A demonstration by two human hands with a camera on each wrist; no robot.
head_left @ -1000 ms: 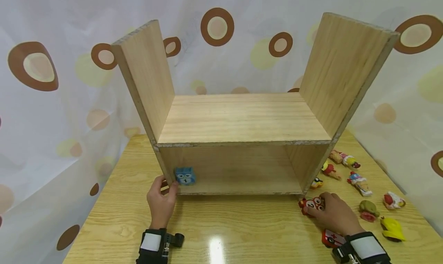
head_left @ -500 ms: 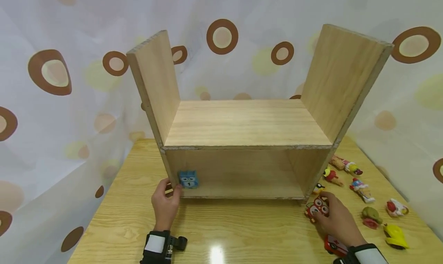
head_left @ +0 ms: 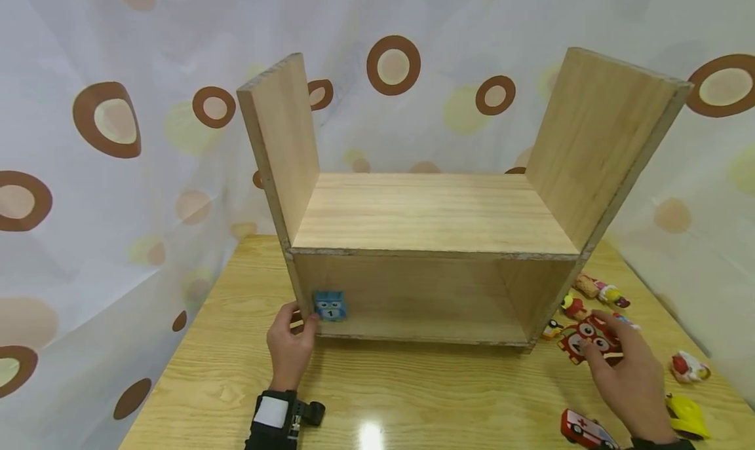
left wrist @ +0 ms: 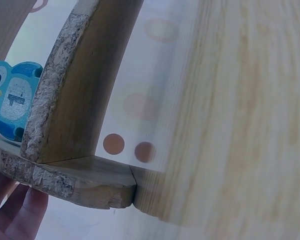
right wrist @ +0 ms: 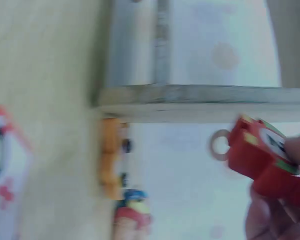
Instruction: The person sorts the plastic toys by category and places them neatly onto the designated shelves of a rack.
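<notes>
A two-level wooden shelf (head_left: 436, 214) stands on the table. Its lower left side panel is held by my left hand (head_left: 290, 345), thumb at the front edge, the other fingers outside. Right beside that thumb, inside the lower compartment, a blue owl toy (head_left: 330, 306) marked 1 stands upright; the left wrist view shows this owl (left wrist: 12, 100) too. Between thumb and fingers my right hand (head_left: 637, 384) pinches a red owl toy (head_left: 580, 338), raised above the table to the right of the shelf. The right wrist view shows the red owl (right wrist: 255, 155) tilted, its far end behind the thumb.
A red toy ambulance (head_left: 586, 429) lies below the right hand. Behind it are a small yellow toy car (head_left: 552, 330) and several ice-cream-like figures (head_left: 601, 289). A white-and-red figure (head_left: 690, 367) and a yellow toy (head_left: 687, 416) lie near the table's right edge.
My right hand has lifted the red owl from near the shelf's front right corner, up and to the right. The left hand keeps its hold while the head view shifts.
</notes>
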